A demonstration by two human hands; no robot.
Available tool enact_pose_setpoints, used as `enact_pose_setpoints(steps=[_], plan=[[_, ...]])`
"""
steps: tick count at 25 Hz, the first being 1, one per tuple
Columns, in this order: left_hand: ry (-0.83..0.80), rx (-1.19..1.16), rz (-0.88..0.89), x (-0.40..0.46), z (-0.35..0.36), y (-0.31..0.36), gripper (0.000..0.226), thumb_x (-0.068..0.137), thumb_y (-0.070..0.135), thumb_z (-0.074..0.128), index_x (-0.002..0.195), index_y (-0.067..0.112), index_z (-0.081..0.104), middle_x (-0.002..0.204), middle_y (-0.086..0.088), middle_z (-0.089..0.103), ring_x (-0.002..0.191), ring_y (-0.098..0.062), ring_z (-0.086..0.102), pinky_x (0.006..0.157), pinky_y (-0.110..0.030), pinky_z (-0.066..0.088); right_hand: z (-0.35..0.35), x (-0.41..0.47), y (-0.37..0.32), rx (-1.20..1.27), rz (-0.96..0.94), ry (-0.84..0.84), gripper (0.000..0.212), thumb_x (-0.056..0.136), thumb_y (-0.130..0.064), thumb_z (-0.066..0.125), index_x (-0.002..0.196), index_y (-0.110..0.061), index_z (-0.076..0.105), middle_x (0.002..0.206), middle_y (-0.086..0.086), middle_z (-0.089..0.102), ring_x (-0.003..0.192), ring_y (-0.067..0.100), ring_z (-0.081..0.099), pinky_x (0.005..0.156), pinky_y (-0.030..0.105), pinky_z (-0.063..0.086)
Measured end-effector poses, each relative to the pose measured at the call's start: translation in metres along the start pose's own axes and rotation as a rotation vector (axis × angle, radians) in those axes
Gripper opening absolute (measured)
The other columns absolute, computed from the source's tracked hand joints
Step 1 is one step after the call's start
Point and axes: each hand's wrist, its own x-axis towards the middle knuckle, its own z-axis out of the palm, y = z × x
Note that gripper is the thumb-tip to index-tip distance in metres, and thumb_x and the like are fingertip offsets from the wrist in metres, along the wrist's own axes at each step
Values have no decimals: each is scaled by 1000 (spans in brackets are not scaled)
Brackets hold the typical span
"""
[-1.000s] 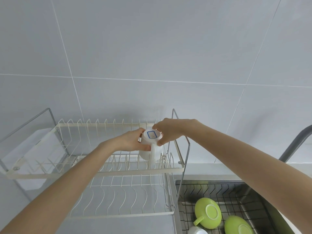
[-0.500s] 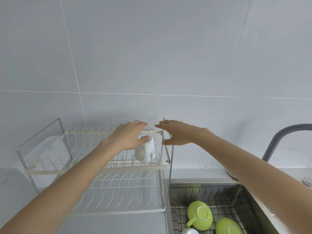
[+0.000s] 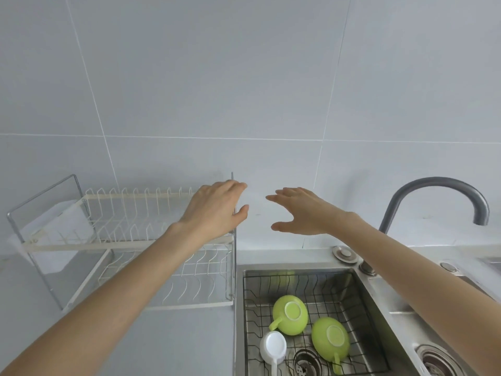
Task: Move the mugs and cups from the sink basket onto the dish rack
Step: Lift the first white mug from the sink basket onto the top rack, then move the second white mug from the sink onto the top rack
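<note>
The two-tier white wire dish rack [image 3: 113, 244] stands on the counter at the left. My left hand [image 3: 214, 213] hovers over its upper right corner, fingers spread, holding nothing; the white mug placed there is hidden behind it. My right hand [image 3: 301, 213] floats to the right of the rack, open and empty, above the sink. In the black wire sink basket [image 3: 349, 291] lie two green cups upside down [image 3: 290, 314] [image 3: 330, 339] and a white mug [image 3: 273, 347] on its side.
A grey curved faucet [image 3: 433, 191] rises at the right behind the steel sink [image 3: 379, 294]. A second drain [image 3: 439, 360] sits at the lower right. A white plastic tray [image 3: 54, 234] hangs on the rack's left end. Tiled wall behind.
Both hands let go of the white mug on the rack's upper tier and drew back from it. The right hand shifted right, away from the rack; the view swung right and down, showing more sink.
</note>
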Motion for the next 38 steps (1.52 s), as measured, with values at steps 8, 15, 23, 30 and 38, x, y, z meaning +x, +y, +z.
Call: enact_pose_setpoints(steps=[8, 15, 23, 30, 38], plan=[[-73, -108, 6, -15, 31, 55, 48, 94, 32, 35, 140, 19, 27, 149, 5, 35, 131, -20, 41, 96, -33, 40, 43, -48, 39, 93, 58, -39, 63, 91, -42, 48, 146, -22, 22, 155, 5, 26, 144, 20, 19, 117, 31, 12], [-255, -152, -13, -30, 83, 76, 51, 94, 32, 36, 141, 18, 24, 150, 3, 33, 134, -21, 37, 102, -37, 38, 95, -70, 55, 191, 101, -125, 65, 90, -41, 52, 146, -23, 23, 155, 4, 26, 144, 20, 21, 116, 33, 17], [-442, -306, -87, -52, 150, 81, 50, 94, 31, 36, 142, 21, 25, 152, 4, 31, 134, -20, 38, 102, -39, 41, 157, -73, 65, 351, 166, -207, 65, 88, -27, 56, 145, -24, 25, 152, 0, 32, 137, 22, 32, 108, 38, 33], [-647, -475, -201, -60, 213, 81, 50, 94, 27, 41, 141, 16, 29, 147, -5, 39, 133, -23, 39, 105, -36, 36, 219, -62, 69, 456, 196, -344, 64, 88, -20, 56, 144, -22, 26, 150, 1, 34, 132, 24, 40, 102, 39, 40], [-861, -624, -418, -67, 288, 81, 48, 92, 20, 44, 137, 11, 33, 137, -15, 49, 124, -30, 46, 102, -38, 41, 299, -37, 70, 611, 266, -545, 64, 87, -19, 55, 144, -20, 26, 144, 9, 40, 130, 30, 41, 105, 41, 40]])
